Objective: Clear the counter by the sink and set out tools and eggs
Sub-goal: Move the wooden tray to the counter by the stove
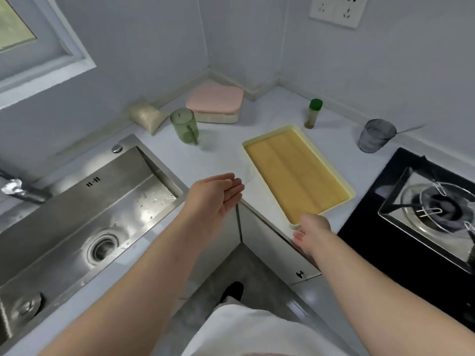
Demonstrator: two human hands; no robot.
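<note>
Holding the left hand (218,196) open, fingers relaxed, over the worktop (221,155) edge beside the sink (144,181); resting the right hand (312,232), fingers loose, at the yellow tray's (326,161) near corner.

Cropped and unclear
The faucet (23,191) ran off the left edge, the stove (424,209) off the right; what the green-capped bottle (312,115) held was too blurred to tell, as was whether the right hand (313,231) touched the tray (295,173).

A cream tray (267,134) holding a yellow board (295,176) lies flat, askew, on the white counter (218,155).
</note>
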